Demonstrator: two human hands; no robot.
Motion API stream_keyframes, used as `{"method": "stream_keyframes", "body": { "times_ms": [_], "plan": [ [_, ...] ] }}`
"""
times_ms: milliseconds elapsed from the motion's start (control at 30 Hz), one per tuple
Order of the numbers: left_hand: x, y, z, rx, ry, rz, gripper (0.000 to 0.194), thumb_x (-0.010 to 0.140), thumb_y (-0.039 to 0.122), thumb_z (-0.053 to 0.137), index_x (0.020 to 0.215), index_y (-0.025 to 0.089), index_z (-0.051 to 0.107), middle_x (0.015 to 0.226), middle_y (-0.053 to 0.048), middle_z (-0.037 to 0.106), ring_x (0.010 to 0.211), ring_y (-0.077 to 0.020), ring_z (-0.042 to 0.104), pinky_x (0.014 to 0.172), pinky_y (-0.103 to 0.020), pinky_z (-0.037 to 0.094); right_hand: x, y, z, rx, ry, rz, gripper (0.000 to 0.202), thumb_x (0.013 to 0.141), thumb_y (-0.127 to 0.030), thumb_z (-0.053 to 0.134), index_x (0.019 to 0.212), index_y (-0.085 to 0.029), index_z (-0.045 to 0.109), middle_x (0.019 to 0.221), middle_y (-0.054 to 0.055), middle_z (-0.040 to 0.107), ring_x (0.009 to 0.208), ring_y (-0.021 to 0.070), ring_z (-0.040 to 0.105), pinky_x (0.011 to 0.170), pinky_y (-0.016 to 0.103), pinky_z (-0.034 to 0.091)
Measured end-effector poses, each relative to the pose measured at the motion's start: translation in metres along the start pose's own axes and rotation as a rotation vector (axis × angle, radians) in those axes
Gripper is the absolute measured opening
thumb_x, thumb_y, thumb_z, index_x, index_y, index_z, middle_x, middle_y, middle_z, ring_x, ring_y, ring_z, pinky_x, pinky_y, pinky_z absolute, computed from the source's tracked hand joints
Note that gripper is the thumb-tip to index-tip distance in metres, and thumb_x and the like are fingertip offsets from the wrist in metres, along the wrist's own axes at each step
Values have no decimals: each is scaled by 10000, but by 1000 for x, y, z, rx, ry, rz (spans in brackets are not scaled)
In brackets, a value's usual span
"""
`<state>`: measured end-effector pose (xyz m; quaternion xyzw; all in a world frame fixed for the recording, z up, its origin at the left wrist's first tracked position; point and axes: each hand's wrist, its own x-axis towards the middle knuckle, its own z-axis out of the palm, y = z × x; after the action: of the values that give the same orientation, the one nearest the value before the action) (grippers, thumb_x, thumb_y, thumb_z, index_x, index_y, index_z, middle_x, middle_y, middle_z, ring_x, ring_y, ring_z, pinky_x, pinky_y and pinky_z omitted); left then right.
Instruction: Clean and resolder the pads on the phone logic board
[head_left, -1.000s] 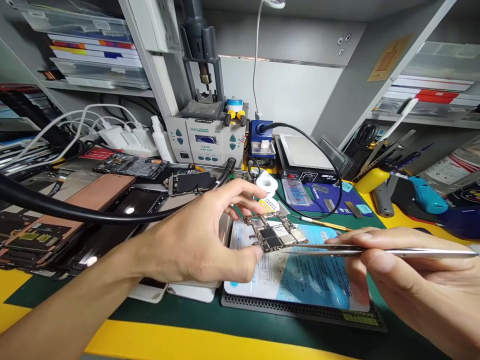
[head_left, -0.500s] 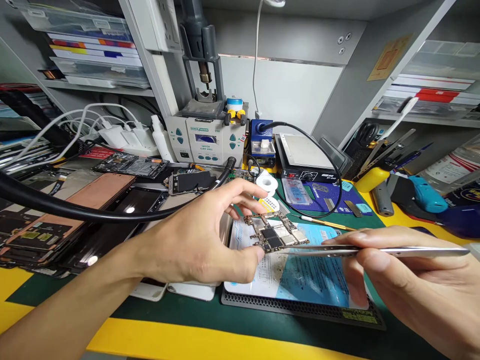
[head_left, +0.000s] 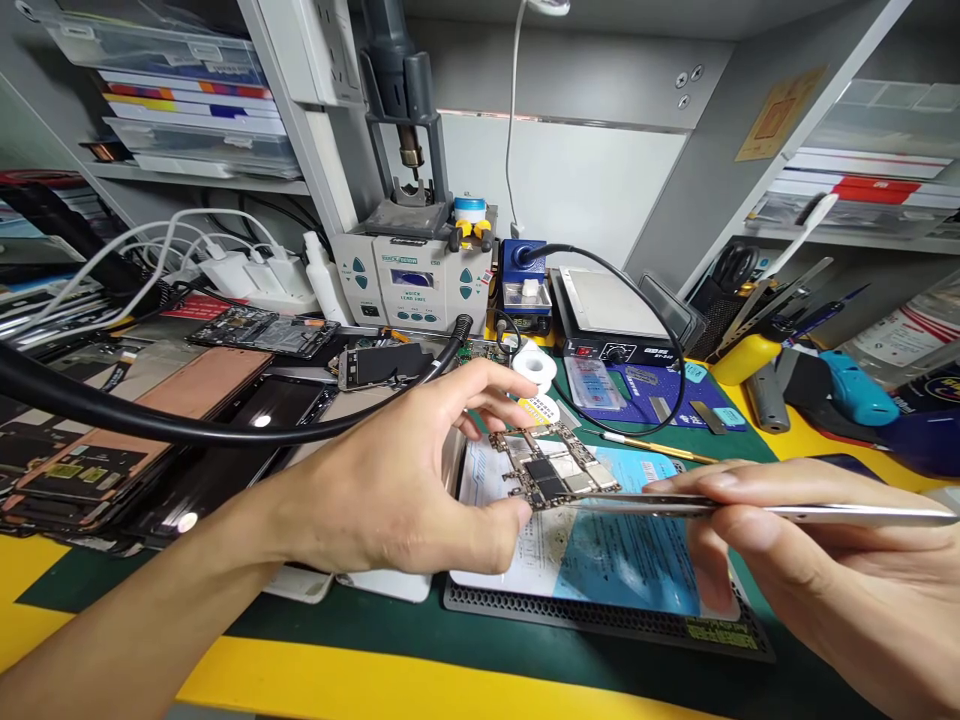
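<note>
A small phone circuit board [head_left: 559, 468], with a black chip and silvery shields, is held tilted above the work mat. My left hand [head_left: 405, 480] grips its left end between thumb and fingers. My right hand [head_left: 810, 560] pinches a pair of metal tweezers [head_left: 675, 505] lying nearly level. Their tips meet the lower edge of the board; whether they press on it or pass just below, I cannot tell. Beneath both hands lies a blue and white printed sheet [head_left: 622, 570] on a dark perforated pad [head_left: 570, 610].
A hot air station [head_left: 409, 285] and a flat heating plate [head_left: 615, 305] stand at the back. Phones and screens [head_left: 172, 400] crowd the left, crossed by a thick black hose [head_left: 225, 425]. A brush [head_left: 660, 447] lies behind the board; a tool holder [head_left: 724, 310] stands right.
Almost nothing differs. The tweezers and my right hand have tilted and shifted very slightly, while my left hand keeps its hold on the board.
</note>
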<state>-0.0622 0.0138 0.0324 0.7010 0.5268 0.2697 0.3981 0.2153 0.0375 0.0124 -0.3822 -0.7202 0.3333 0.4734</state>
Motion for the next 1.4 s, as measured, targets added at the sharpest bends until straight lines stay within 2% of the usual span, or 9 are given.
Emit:
{"method": "stream_keyframes", "body": {
  "times_ms": [167, 333, 533, 633, 800, 967, 1033, 1233, 1400],
  "plan": [
    [-2, -5, 1, 7, 13, 39, 660, 765, 379, 814, 1348, 371, 506, 1317, 14, 664, 1285, -271, 651, 1035, -351, 588, -4, 6, -4, -19, 9, -3, 193, 795, -292, 834, 783, -483, 859, 474, -50, 690, 369, 195, 672, 347, 236, 596],
    [-2, -8, 2, -1, 22, 59, 642, 789, 381, 809, 1349, 398, 495, 1318, 34, 658, 1293, -259, 646, 1045, -344, 583, -11, 15, -9, 0, 5, 17, 197, 844, -307, 819, 909, -488, 862, 492, -47, 698, 409, 205, 695, 375, 248, 612],
    [0, -8, 3, -10, 15, 42, 648, 794, 397, 811, 1357, 406, 489, 1330, 40, 651, 1283, -247, 650, 1032, -328, 584, -12, 13, -9, -4, -15, 11, 244, 870, -307, 813, 946, -537, 843, 584, -72, 760, 393, 176, 679, 378, 227, 594],
    [0, -8, 4, -12, 22, 47, 662, 789, 392, 813, 1364, 404, 486, 1327, 39, 653, 1271, -236, 650, 1010, -308, 586, -11, 12, -8, 0, -25, 7, 252, 872, -303, 810, 958, -538, 841, 565, -77, 751, 390, 180, 679, 381, 229, 593],
    [-2, -7, 3, -16, 19, 43, 657, 787, 386, 807, 1363, 378, 490, 1332, 23, 652, 1259, -230, 648, 915, -267, 603, -9, 12, -7, -16, 4, 0, 229, 854, -306, 819, 928, -522, 847, 531, -81, 735, 353, 173, 650, 363, 223, 579],
    [-3, -4, 4, -18, 18, 29, 653, 776, 378, 805, 1356, 354, 505, 1327, 10, 659, 1256, -242, 651, 936, -283, 594, -1, 1, -3, -22, 9, 8, 130, 800, -338, 849, 761, -461, 856, 430, -59, 677, 314, 195, 629, 304, 234, 544],
    [-2, -2, 5, -25, 30, 23, 668, 752, 356, 802, 1354, 331, 513, 1314, -5, 670, 1229, -245, 657, 910, -290, 597, 1, -2, -2, -5, 10, 21, 71, 796, -375, 847, 761, -435, 861, 420, -49, 669, 287, 193, 603, 290, 241, 533],
    [0, 2, 4, -8, 43, 39, 668, 711, 342, 795, 1330, 289, 551, 1273, -40, 694, 1180, -253, 666, 929, -323, 590, 1, 4, -5, 119, -92, 108, 88, 858, -370, 805, 874, -431, 867, 467, -37, 691, 296, 178, 612, 280, 209, 480],
    [-1, 3, 5, -8, 42, 16, 676, 700, 338, 796, 1330, 289, 555, 1280, -47, 693, 1180, -258, 670, 901, -312, 598, 1, 5, -6, 147, -142, 111, 91, 870, -389, 807, 903, -458, 856, 475, -52, 695, 325, 165, 641, 342, 192, 520]
  ]
}}
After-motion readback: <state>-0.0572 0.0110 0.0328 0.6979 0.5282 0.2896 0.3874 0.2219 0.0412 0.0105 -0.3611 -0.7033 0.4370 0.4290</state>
